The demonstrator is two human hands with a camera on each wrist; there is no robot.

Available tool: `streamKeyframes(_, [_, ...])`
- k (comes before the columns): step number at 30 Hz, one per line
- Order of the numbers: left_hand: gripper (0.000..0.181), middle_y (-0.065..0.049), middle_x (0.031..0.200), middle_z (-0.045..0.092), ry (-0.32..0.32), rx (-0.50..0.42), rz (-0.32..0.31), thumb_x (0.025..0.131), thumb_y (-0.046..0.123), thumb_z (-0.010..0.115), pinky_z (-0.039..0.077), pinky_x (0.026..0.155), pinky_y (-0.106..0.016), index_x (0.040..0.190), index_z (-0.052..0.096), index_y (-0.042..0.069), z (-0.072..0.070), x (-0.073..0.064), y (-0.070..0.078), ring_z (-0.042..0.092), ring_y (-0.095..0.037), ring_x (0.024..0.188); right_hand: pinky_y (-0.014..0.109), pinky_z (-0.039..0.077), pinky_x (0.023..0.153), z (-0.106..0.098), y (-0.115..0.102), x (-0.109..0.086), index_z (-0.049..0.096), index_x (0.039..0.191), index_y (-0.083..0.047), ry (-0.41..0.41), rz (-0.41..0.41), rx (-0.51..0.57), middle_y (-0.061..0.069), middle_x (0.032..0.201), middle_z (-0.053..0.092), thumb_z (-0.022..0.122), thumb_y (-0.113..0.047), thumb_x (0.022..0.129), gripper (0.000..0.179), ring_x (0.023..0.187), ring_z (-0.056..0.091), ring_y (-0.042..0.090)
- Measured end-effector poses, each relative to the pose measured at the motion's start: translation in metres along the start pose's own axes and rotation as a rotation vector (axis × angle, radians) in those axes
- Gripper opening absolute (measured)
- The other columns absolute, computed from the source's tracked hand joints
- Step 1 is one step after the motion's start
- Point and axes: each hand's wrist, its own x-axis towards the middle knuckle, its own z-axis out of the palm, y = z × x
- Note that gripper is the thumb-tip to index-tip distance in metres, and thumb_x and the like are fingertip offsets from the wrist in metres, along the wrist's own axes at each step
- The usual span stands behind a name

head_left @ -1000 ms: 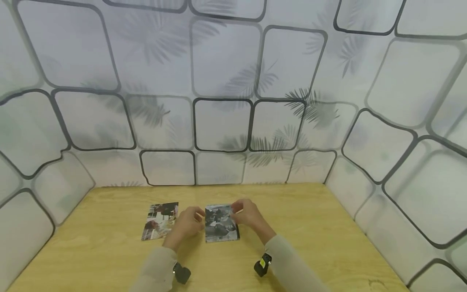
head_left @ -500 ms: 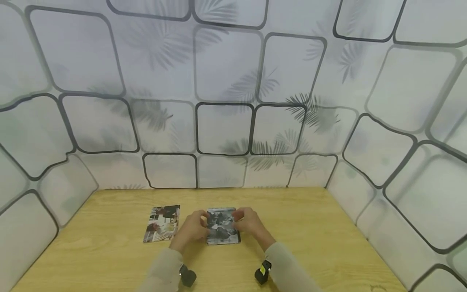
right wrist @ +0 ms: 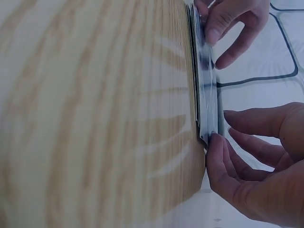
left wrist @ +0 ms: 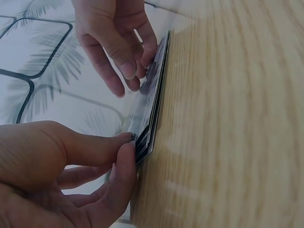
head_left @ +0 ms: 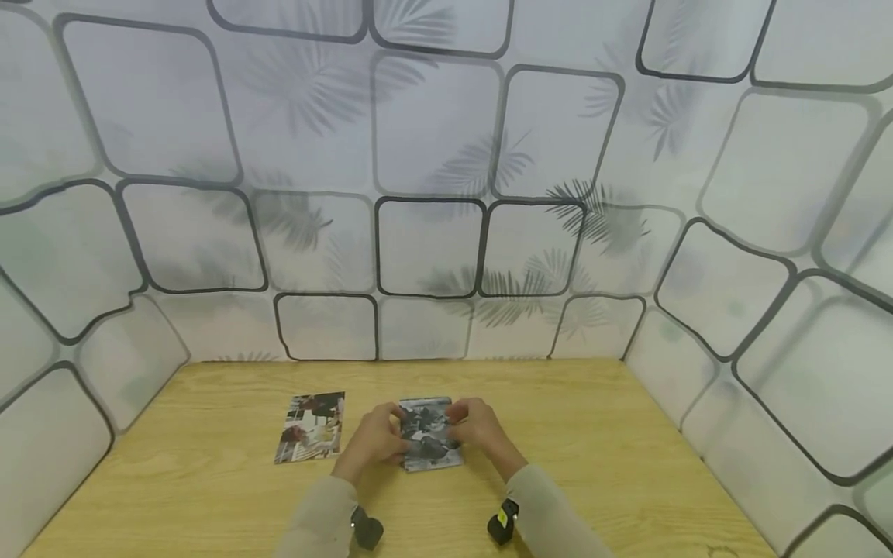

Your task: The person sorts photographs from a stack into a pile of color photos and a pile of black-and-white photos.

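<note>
Stack of prints [head_left: 428, 438] sits newly turned, left hand [head_left: 380, 436] pinching 1 edge, right hand [head_left: 479, 425] spread against the opposite, apparently steadied between them.

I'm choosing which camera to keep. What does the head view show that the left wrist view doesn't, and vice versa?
Only head: the colour photo, left sleeve and right sleeve.
Only left wrist: the layered edge of the stack up close.
Both: the stack, left hand, right hand, table and wall.
</note>
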Motion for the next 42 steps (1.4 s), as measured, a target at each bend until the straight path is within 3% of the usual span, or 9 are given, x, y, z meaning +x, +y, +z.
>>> streamKeyframes(4, [0.053,-0.011,0.082,0.066,-0.002,0.041,-0.028,0.082,-0.004,0.079,0.060,0.054,-0.028,0.129,0.053,-0.006,0.0020,0.0012,-0.0024,0.066,-0.017,0.058,0.036,0.062,0.074,0.0013,0.0015,0.0003,0.074,0.110,0.003,-0.003,0.006,0.004,0.016,0.101,0.073,0.081,0.000,0.080,0.031,0.094,0.069,0.027])
streamKeyframes(9, [0.060,-0.015,0.088,0.069,-0.008,0.012,-0.040,0.086,-0.002,0.077,0.062,0.058,-0.030,0.136,0.044,-0.008,-0.0001,0.0018,-0.0042,0.068,-0.017,0.063,0.037,0.062,0.074,0.0010,0.0011,-0.0009,0.073,0.111,0.004,-0.012,0.011,0.018,0.017,0.103,0.073,0.080,0.000,0.081,0.031,0.095,0.069,0.028])
streamKeyframes(15, [0.070,-0.013,0.083,0.069,0.020,0.018,-0.047,0.085,-0.003,0.078,0.061,0.060,-0.031,0.144,0.040,-0.006,-0.0013,0.0037,-0.0042,0.068,-0.016,0.061,0.036,0.062,0.073,-0.0003,0.0008,-0.0007,0.073,0.111,0.003,-0.025,-0.002,0.016,0.017,0.104,0.072,0.079,0.000,0.082,0.030,0.095,0.068,0.028])
streamKeyframes(22, [0.063,-0.015,0.088,0.071,0.020,-0.006,-0.041,0.086,-0.005,0.076,0.063,0.062,-0.033,0.142,0.045,-0.007,-0.0022,0.0043,-0.0012,0.070,-0.017,0.064,0.037,0.062,0.075,-0.0021,0.0002,0.0005,0.073,0.111,0.002,-0.036,-0.001,-0.013,0.017,0.105,0.072,0.078,-0.001,0.082,0.029,0.098,0.068,0.030])
streamKeyframes(35, [0.061,-0.011,0.082,0.064,0.018,0.022,-0.014,0.085,-0.005,0.077,0.062,0.063,-0.030,0.139,0.049,-0.007,-0.0002,0.0024,-0.0010,0.065,-0.016,0.065,0.041,0.062,0.082,-0.0013,0.0011,0.0012,0.075,0.110,-0.001,-0.012,0.047,-0.030,0.015,0.106,0.073,0.081,-0.002,0.081,0.030,0.098,0.069,0.029])
streamKeyframes(42, [0.059,-0.009,0.077,0.064,0.033,0.056,-0.037,0.087,-0.002,0.075,0.056,0.060,-0.029,0.139,0.049,-0.009,-0.0004,0.0037,-0.0002,0.062,-0.015,0.061,0.040,0.063,0.078,-0.0015,0.0044,0.0030,0.074,0.111,-0.001,-0.018,0.054,-0.025,0.016,0.106,0.073,0.080,-0.002,0.084,0.028,0.099,0.070,0.031])
